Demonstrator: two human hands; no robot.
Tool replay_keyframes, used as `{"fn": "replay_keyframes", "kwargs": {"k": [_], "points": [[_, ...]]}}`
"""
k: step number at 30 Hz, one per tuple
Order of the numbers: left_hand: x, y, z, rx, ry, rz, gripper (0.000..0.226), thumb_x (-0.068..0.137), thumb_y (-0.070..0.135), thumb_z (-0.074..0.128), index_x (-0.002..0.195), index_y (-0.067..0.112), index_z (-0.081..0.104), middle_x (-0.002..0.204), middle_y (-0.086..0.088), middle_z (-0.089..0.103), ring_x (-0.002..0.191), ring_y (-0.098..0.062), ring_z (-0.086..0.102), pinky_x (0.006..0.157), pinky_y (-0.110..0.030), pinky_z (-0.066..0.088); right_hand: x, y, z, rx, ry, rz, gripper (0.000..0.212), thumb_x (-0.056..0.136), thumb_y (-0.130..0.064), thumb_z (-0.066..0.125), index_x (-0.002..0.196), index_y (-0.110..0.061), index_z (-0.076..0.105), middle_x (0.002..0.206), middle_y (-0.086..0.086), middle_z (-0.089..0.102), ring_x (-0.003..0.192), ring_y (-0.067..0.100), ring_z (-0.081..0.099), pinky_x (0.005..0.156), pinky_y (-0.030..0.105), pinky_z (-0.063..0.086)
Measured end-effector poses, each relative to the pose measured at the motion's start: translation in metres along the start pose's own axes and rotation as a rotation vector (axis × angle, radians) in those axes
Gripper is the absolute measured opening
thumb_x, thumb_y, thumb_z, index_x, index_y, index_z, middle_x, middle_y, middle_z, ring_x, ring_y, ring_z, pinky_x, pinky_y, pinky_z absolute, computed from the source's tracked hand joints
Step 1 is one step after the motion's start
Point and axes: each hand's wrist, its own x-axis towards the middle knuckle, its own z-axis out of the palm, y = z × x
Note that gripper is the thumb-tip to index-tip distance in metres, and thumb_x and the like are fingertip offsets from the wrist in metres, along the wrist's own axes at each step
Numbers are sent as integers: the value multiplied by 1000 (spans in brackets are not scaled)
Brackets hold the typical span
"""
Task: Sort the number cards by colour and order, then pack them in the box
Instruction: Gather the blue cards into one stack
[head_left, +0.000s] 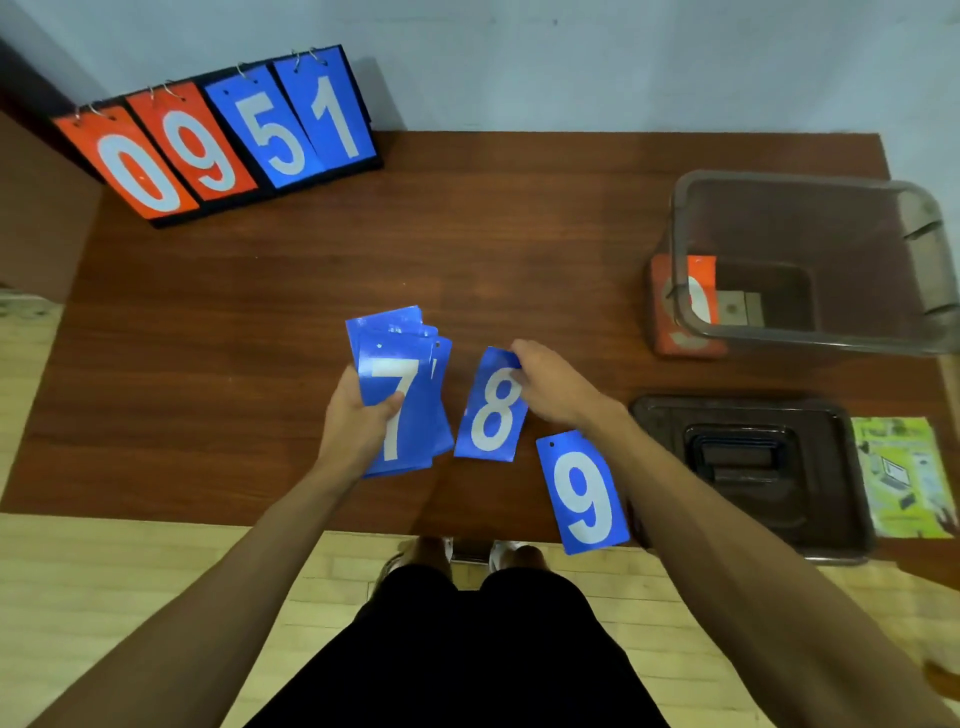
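My left hand (358, 415) grips a stack of blue number cards (400, 364) above the table, a white 7 on top. Just to its right, my right hand (550, 384) pinches the top edge of the blue 8 card (491, 415). A blue 9 card (582, 493) lies flat near the table's front edge, under my right forearm. The clear plastic box (810, 260) stands at the right. A stack of orange cards (680, 312) sits at the box's left side, seen through its wall; whether inside or beside it I cannot tell.
A flip scoreboard (218, 140) showing orange 0 9 and blue 5 1 stands at the back left. The box's dark lid (748, 467) lies at the front right, a green leaflet (904, 478) beside it. The brown table (234, 312) ends close to my legs.
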Motion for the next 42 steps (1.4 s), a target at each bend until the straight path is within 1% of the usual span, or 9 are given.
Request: {"fn": "replay_keyframes", "kwargs": {"k": [4, 8, 11, 16, 21, 24, 28, 32, 42], "points": [[7, 11, -7, -4, -42, 56, 37, 89, 12, 62, 123, 18, 49, 116, -2, 62, 101, -18, 61, 85, -39, 52, -11, -9, -48, 62, -49, -70, 7, 94, -11, 50, 89, -6, 49, 89, 10, 57, 83, 25, 53, 69, 33, 38], [0, 28, 0, -75, -183, 62, 30, 93, 11, 56, 121, 20, 48, 102, 9, 64, 89, -7, 64, 66, -23, 51, -22, -35, -71, 137, 3, -129, 5, 90, -18, 61, 94, -17, 59, 90, -10, 63, 83, 5, 60, 66, 15, 46], [-7, 37, 5, -140, -244, 30, 24, 96, 15, 50, 118, 24, 48, 97, 10, 66, 79, -6, 68, 57, -19, 53, -25, -50, -67, 218, 92, -102, 12, 87, -21, 65, 98, -21, 61, 98, -9, 66, 88, 4, 63, 69, 17, 52], [-15, 42, 14, -207, -301, 37, 29, 96, 31, 52, 121, 17, 52, 108, -4, 69, 89, -21, 70, 74, -38, 59, -28, -66, -46, 282, 265, -66, 10, 84, -23, 69, 87, -22, 59, 84, -11, 58, 73, 2, 54, 60, 8, 41], [-17, 39, 21, -95, -292, 64, 27, 93, 18, 58, 119, 21, 50, 111, -4, 67, 94, -22, 68, 79, -42, 57, -34, -54, -39, 431, 309, 5, 15, 82, -23, 72, 92, -19, 61, 77, -12, 57, 65, 1, 54, 56, 10, 46], [-19, 41, 28, -105, -241, 14, 28, 93, 15, 57, 120, 18, 50, 113, -5, 65, 95, -24, 67, 76, -39, 57, -41, -21, -35, 303, 326, 61, 21, 80, -20, 73, 98, -15, 63, 86, -4, 62, 74, 7, 56, 67, 16, 42], [-22, 37, 41, -87, -220, -20, 24, 93, 15, 57, 116, 18, 50, 108, -3, 65, 84, -16, 66, 65, -30, 55, -48, 27, -19, -121, -58, 135, 62, 73, -32, 79, 125, -14, 50, 123, 7, 53, 117, 25, 47, 97, 34, 37], [-28, 29, 54, -62, -205, -83, 27, 92, 15, 58, 118, 13, 50, 113, -10, 65, 88, -27, 66, 71, -38, 56, -60, 47, 5, -534, -242, 18, 84, 61, -40, 84, 129, -18, 39, 129, 7, 39, 119, 28, 36, 100, 46, 29], [-32, 19, 56, -69, -134, -104, 33, 91, 18, 61, 122, 12, 50, 111, -7, 66, 87, -24, 67, 67, -34, 56, -56, 63, 11, -481, -54, -37, 51, 67, -33, 80, 105, -19, 48, 114, 1, 52, 113, 22, 42, 99, 41, 26]]}}
